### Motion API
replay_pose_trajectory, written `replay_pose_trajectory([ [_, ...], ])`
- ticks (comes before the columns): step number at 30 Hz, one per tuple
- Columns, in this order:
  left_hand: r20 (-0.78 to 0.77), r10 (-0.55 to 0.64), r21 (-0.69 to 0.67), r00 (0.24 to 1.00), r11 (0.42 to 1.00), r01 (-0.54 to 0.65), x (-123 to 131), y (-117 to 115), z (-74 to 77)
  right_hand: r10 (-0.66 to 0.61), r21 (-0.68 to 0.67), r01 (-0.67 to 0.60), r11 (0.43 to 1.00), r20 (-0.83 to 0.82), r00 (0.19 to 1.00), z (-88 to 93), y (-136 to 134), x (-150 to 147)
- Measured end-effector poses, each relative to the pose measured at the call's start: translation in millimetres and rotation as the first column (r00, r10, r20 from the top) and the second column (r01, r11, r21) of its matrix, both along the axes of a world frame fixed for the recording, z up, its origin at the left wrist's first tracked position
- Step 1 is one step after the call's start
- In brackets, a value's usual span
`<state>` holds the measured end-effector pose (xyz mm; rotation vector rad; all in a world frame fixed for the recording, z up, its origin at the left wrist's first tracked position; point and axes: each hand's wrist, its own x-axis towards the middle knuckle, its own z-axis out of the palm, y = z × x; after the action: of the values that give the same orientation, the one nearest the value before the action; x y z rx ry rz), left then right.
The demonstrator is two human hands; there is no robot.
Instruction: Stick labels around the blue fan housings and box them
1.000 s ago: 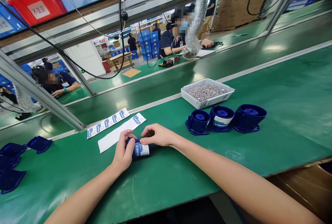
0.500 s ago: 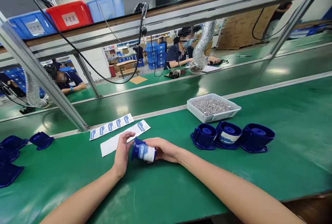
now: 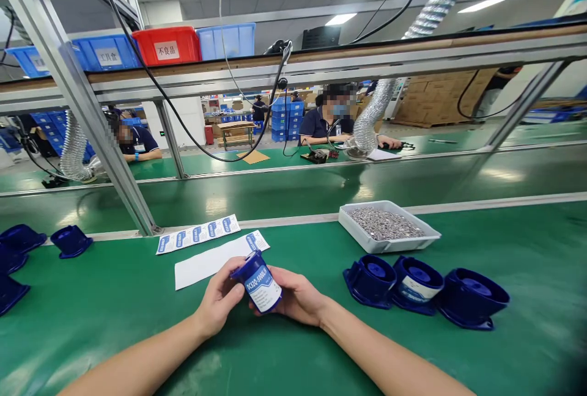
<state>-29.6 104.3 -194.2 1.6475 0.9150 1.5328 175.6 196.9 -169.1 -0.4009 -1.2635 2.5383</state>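
Note:
Between my hands, above the green bench, is a dark blue plastic housing [image 3: 242, 273] with a blue-and-white label [image 3: 263, 289] on its side facing me. My left hand [image 3: 222, 298] grips its flanged end, thumb in front. Around the other side curl the fingers of my right hand [image 3: 298, 298], partly hidden behind the housing. The housing is tilted. Just beyond my hands lies a mostly bare white label strip [image 3: 202, 266] with one label at its right end. Behind it is a second strip [image 3: 198, 234] with several labels.
To the right stand three blue housings [image 3: 371, 280], the middle one labelled. A white tray [image 3: 389, 246] of small metal parts sits behind them. Several more blue housings [image 3: 71, 241] are at far left. A metal post [image 3: 107, 139] rises at left; co-workers sit across the bench.
My left hand, open beside the housing before, has closed on its flanged end. The housing has turned so its label faces me more. The camera view has levelled.

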Motion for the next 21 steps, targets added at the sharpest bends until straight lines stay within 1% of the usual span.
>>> replay_pose_trajectory([
  [4, -0.008, 0.040, 0.026, 0.999, 0.999, -0.040, 0.4, 0.4, -0.6, -0.018, 0.022, 0.017, 1.000, 0.008, 1.000, 0.4, -0.8, 2.5],
  [10, -0.001, 0.080, -0.067, 0.997, 0.995, -0.080, -0.4, 1.0, 0.6, -0.095, 0.042, 0.094, 0.995, 0.026, 0.995, 4.8, -7.7, 0.4],
  [12, -0.001, 0.069, -0.073, 0.998, 0.995, -0.069, -3.0, 3.0, -0.5, -0.112, 0.046, 0.111, 0.993, 0.020, 0.993, 6.2, -9.2, -1.1],
  [14, 0.013, 0.028, -0.066, 1.000, 0.997, -0.027, -5.8, 5.0, -2.6, -0.120, 0.045, 0.120, 0.992, 0.009, 0.993, 7.4, -9.8, -1.7],
  [17, 0.043, -0.029, -0.066, 0.999, 0.997, 0.032, -7.9, 6.2, -5.5, -0.100, 0.039, 0.100, 0.994, -0.011, 0.995, 8.5, -9.7, -1.0],
  [19, 0.037, -0.031, -0.066, 0.999, 0.997, 0.033, -7.7, 5.5, -5.9, -0.076, 0.031, 0.076, 0.997, -0.021, 0.997, 8.3, -9.7, -0.2],
  [21, 0.008, -0.008, -0.055, 1.000, 0.998, 0.009, -7.0, 4.2, -4.8, -0.063, 0.019, 0.064, 0.998, -0.027, 0.998, 7.3, -10.0, 0.4],
])
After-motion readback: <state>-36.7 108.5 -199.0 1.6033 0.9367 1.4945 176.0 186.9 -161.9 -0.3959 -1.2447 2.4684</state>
